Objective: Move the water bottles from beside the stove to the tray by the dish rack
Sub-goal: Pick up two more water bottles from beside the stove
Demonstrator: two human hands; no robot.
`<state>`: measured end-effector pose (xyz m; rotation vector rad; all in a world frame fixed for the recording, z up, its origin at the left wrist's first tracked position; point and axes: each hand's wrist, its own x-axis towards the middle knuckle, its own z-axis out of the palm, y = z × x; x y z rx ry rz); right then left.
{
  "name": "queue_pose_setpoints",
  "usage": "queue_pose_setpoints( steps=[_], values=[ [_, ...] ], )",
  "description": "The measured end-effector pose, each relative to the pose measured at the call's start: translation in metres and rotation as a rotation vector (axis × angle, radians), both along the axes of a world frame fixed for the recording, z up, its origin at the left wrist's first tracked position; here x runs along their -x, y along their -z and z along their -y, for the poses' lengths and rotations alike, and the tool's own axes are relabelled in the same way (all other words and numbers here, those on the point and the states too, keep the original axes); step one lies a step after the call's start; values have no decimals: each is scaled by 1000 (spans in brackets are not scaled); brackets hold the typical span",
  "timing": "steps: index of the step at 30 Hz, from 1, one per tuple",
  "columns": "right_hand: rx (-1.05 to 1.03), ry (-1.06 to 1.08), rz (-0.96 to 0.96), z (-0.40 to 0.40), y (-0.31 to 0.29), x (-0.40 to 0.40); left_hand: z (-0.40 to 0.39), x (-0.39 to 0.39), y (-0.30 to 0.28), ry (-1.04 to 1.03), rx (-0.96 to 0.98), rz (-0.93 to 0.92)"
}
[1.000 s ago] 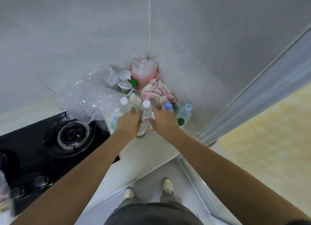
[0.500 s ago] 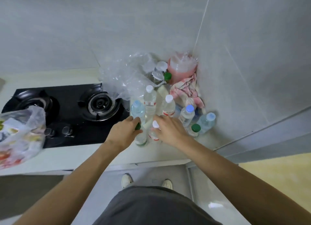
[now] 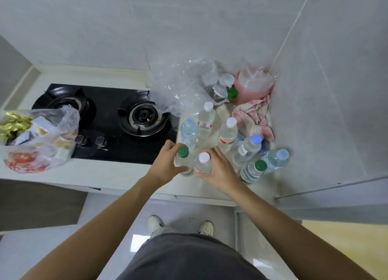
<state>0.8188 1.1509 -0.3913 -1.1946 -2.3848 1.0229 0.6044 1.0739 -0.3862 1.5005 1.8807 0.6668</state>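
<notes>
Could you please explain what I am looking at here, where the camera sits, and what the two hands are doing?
There is no machine here: a person wears one wide-angle camera on the head, looking down past their arms to their shoes. The left hand grips a green-capped bottle, and the right hand grips a white-capped bottle; both bottles are upright at the counter edge. Behind them stand six more water bottles, with white, blue and green caps. To the left is a black two-burner gas stove. A filled plastic bag lies at the far left. In the corner sit crumpled clear plastic, a pink container and a pink cloth.
</notes>
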Motion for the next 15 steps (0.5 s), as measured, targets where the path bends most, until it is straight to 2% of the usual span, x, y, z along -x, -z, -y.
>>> queue_pose_setpoints(
  steps=[7, 11, 15],
  values=[
    [165, 149, -3, 5, 19, -2, -2, -12, 27, -156, 96, 231],
    [170, 164, -16, 1, 17, -8, 0, -16, 25, -172, 70, 261],
    [215, 164, -56, 0, 12, -16, 20, -6, 17, -305, 84, 370]
  ],
)
